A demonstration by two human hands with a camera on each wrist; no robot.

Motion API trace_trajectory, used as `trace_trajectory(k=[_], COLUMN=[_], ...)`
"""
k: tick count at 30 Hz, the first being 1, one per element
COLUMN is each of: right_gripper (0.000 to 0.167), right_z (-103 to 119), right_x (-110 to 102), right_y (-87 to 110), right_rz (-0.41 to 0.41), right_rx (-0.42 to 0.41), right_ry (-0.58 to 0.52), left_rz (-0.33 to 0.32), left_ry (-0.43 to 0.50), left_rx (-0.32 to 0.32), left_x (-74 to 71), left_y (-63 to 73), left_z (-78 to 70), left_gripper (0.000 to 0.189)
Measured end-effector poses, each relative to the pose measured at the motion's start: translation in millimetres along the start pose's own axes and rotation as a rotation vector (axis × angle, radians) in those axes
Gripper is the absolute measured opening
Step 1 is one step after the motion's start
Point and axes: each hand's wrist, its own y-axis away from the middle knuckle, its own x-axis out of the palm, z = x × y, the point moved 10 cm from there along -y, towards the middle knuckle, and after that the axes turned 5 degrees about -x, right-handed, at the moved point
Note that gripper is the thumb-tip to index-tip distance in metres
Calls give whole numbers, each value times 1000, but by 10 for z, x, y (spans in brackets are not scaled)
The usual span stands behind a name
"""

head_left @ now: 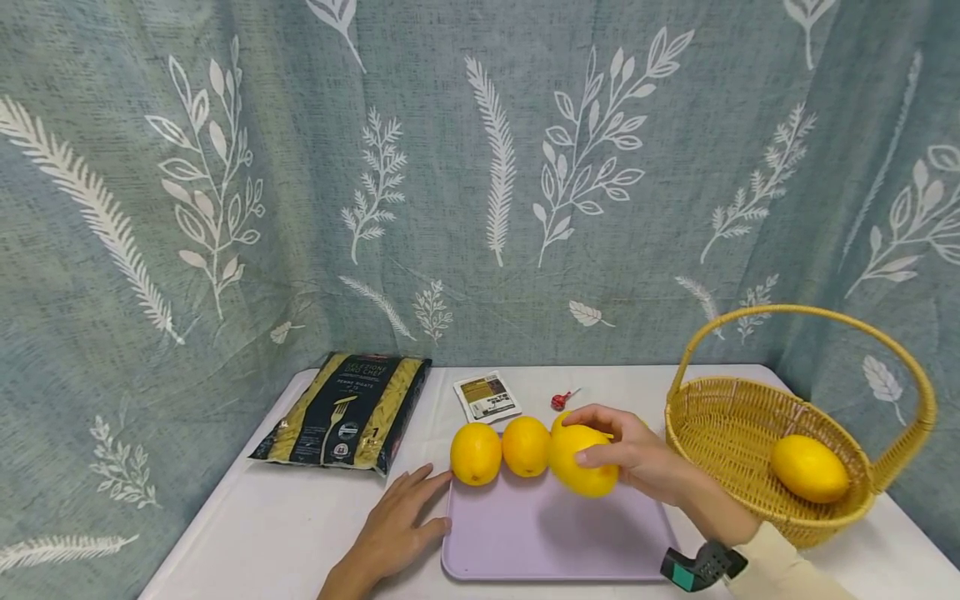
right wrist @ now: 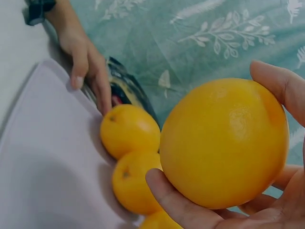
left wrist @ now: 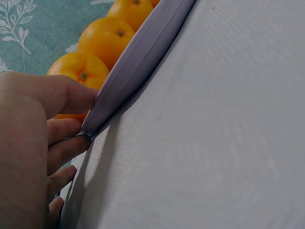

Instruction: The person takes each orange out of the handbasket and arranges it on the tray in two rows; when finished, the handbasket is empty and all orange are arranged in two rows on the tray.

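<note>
A large, smooth, oval yellow fruit [right wrist: 224,143], mango-like, is gripped by my right hand [head_left: 633,454] over the far right part of the lilac tray [head_left: 555,542]. Along the tray's far side sit oranges in a row: a left orange [head_left: 476,455], a middle orange [head_left: 527,447] and a third orange [right wrist: 161,221], mostly hidden behind the held fruit in the head view. My left hand [head_left: 401,521] rests at the tray's left edge, fingers extended, its fingertips right at the rim beside the left orange.
On the right stands a wicker basket [head_left: 720,425] with a tall handle, holding another oval yellow fruit [head_left: 810,468]. A bag of penne pasta [head_left: 341,412] lies at the left. Behind the tray are a small flat packet [head_left: 487,397] and a red lollipop [head_left: 559,402].
</note>
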Motion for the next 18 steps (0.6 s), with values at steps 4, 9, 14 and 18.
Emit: trace_trajectory(k=[4,9,14,18], right_gripper=[54,58,59,59], right_z=[-66,-148,-228,-282], right_x=[80,173,237,268], right_y=[-33,-60,-68,-85], right_rz=[-17,-43,-79,-107], right_rx=[-5,-4,4,0], right_ry=[-16,-33,-30,13], left_rz=[-5,-5,1,-5], left_ry=[-9,-14,-14,-15], left_rx=[6,9,8,5], left_x=[-6,-10,2,-6], left_y=[1,1,6,5], left_z=[-11,-25,-26,-22], left_gripper=[59,59,59,59])
